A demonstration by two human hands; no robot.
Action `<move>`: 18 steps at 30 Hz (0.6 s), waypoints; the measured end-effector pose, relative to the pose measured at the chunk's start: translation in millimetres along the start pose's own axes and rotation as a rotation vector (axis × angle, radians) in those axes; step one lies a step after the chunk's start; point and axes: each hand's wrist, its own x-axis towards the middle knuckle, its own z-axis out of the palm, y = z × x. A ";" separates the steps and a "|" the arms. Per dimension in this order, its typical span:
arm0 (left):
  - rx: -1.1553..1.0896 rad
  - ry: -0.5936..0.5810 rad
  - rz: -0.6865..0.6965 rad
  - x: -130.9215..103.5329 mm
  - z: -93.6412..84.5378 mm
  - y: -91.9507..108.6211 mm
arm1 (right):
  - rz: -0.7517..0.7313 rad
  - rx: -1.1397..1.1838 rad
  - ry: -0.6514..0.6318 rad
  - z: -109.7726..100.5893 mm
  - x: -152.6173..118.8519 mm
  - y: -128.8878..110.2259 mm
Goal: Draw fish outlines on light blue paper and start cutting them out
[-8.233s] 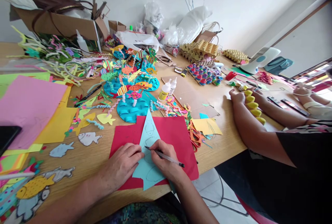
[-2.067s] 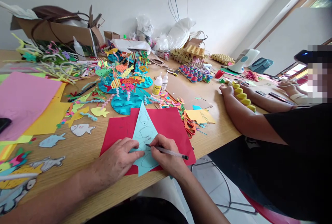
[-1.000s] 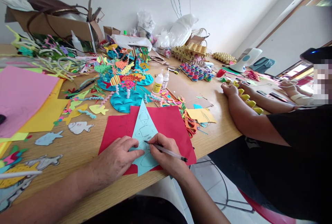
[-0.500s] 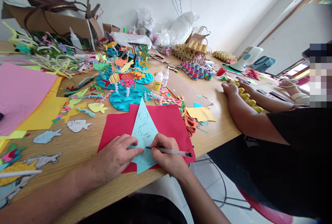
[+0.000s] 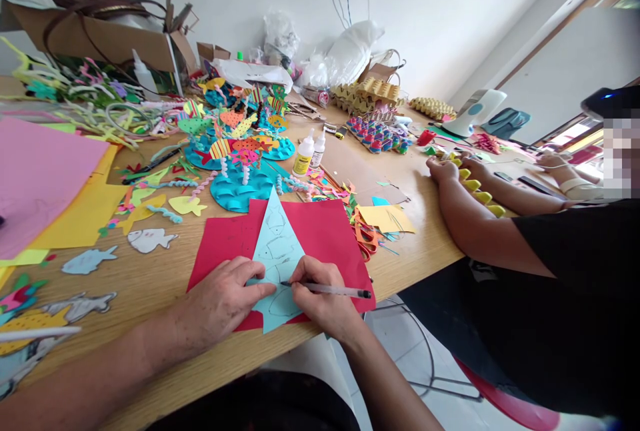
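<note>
A pointed piece of light blue paper, with fish outlines drawn on it, lies over red paper near the table's front edge. My left hand rests on the left side of both sheets, thumb and forefinger spread apart on the blue paper. In my right hand is a black-tipped pen, gripped between thumb and fingers. Its tip touches the blue paper near a drawn outline, close to my left thumb.
Glue bottles stand behind the red paper, beside blue bases with paper fish. Orange scissors lie to the right. Cut-out fish and a pink sheet are at left. Another person's arms reach in from the right.
The view has shifted very slightly. Both hands, the pen and the paper keep nearly the same places.
</note>
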 end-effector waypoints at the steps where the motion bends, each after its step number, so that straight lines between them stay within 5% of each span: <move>1: -0.001 0.001 0.001 -0.1 0.0 -0.1 | 0.008 0.009 0.003 -0.2 -0.3 -0.2; 18: -0.020 0.011 0.007 -3.7 2.0 -2.5 | 0.033 -0.064 -0.022 2.9 1.0 1.4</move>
